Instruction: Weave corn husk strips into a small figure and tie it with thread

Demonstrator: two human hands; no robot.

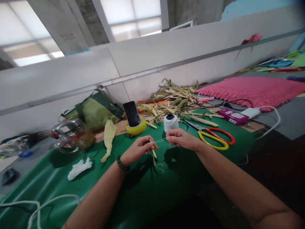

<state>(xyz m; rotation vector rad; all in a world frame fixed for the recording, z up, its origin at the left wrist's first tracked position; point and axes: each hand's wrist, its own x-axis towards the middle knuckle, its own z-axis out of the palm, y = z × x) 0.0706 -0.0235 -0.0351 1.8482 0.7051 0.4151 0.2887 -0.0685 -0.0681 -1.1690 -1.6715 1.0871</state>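
Note:
Between the fingers of my left hand (139,148) is a small bundle of corn husk (153,153), its thin loose strands hanging below. My right hand (179,139) pinches white thread (160,140), which stretches taut across to the bundle. Just behind the right hand stands a spool of white thread (171,122). Scissors with one red and one yellow handle (215,137) lie to the right of it, blades pointing toward the husks. A green bead bracelet (122,163) circles my left wrist.
Loose corn husks (176,95) pile up at the back. A phone (132,113) leans in a yellow holder (136,127). Left are a glass teapot (69,135), a green bag (95,111), a single husk (109,138) and crumpled tissue (79,168). A purple power strip (231,116) sits right.

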